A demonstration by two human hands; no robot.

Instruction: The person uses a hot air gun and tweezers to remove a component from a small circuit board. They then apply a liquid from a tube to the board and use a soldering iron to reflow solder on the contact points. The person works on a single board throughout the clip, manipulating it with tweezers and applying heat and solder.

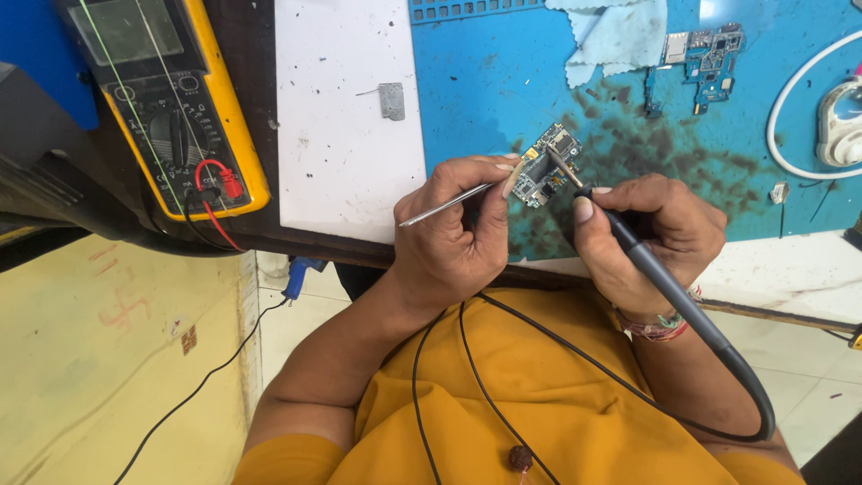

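small circuit board (548,166), green, densely populated

Small circuit board (548,166) held tilted above blue mat; soldering iron (646,260) tip touching it.

Blue rubbery mat (503,81) matt, soot-stained around circuit board (548,166); tweezers (444,208) beside board bare shiny metal; cloth (620,36) above board soft, pale blue.

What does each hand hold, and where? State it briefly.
Left hand: metal tweezers near their tip end. Right hand: soldering iron by its dark handle.
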